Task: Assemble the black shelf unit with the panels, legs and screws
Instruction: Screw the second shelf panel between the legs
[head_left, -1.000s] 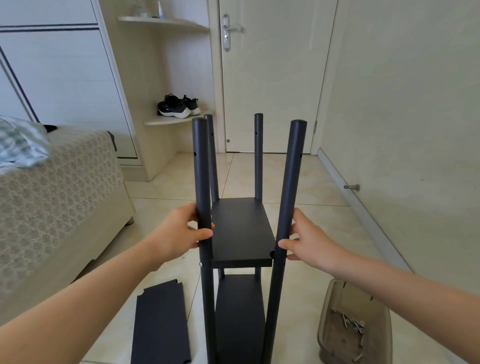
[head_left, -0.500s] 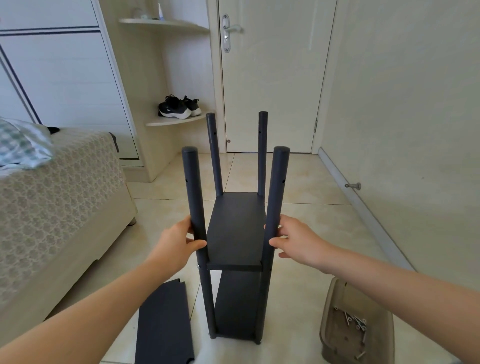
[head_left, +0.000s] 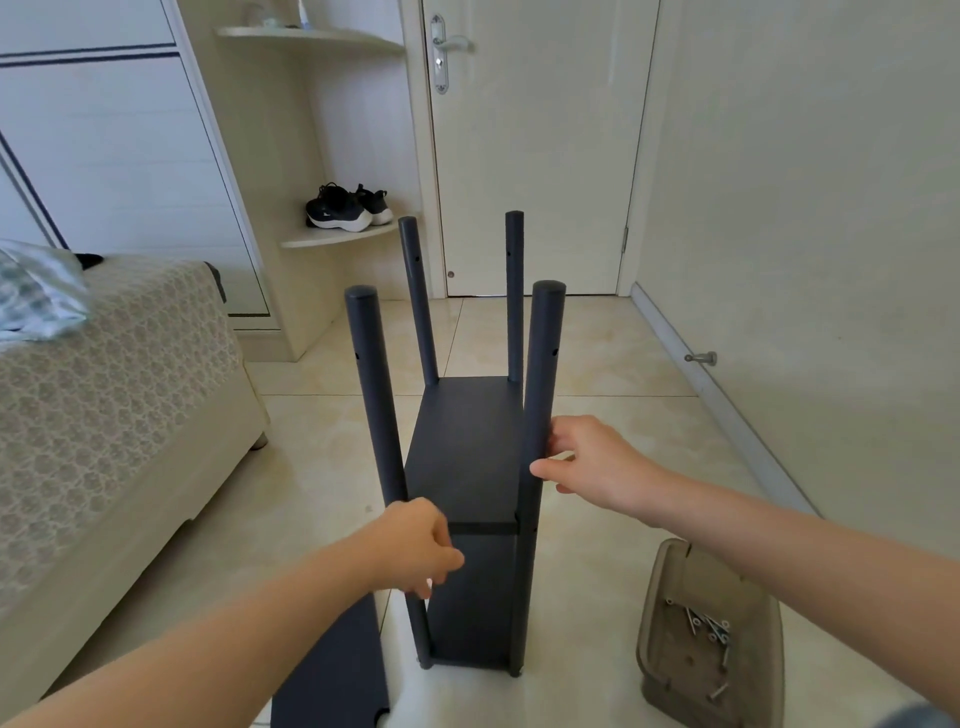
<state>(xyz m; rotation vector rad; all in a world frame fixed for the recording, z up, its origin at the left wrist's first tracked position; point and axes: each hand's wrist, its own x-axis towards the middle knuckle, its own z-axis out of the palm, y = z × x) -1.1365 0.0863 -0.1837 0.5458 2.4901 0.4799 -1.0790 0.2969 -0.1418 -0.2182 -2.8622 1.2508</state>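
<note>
The black shelf unit (head_left: 467, 452) stands upright on the tiled floor in front of me, with four round legs and two panels fixed between them. My left hand (head_left: 415, 551) curls over the near left leg (head_left: 371, 384) at the level of the upper panel's front edge, hiding the joint there. My right hand (head_left: 592, 467) holds the near right leg (head_left: 540, 374) a little higher, thumb in front and fingers behind. A loose black panel (head_left: 332, 670) lies flat on the floor at the bottom left, partly under my left arm.
A translucent brown tray (head_left: 665, 613) with several screws (head_left: 709, 626) sits on the floor at the right. A bed (head_left: 104, 415) fills the left side. A corner shelf with shoes (head_left: 348, 208), a closed door (head_left: 535, 156) and a wall doorstop (head_left: 701, 357) lie beyond.
The unit went down from a lifted position and now stands on the floor. My left hand slid down the near left leg to the panel joint; my right hand stayed on the right leg.
</note>
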